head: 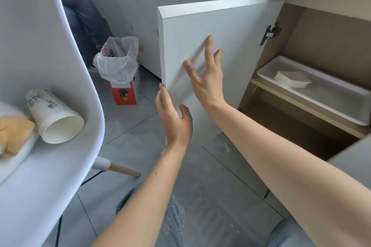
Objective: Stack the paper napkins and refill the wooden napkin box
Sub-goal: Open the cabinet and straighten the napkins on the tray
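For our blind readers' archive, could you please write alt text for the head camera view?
Two bare hands are at an open white cabinet door: the left hand lies at its free edge, the right hand spreads over its face. Inside, a white plastic tray holds a small pile of white paper napkins.

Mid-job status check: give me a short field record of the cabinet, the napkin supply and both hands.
cabinet door: swung open, hinged at its right edge
left hand: fingers straight, at the door's free edge
right hand: fingers spread over the door's face; contact unclear, blurred
white tray: on the cabinet shelf
paper napkins: small stack lying in the tray's left end
wooden napkin box: not in view
chair: at left, carrying a stack of paper cups lying on its side
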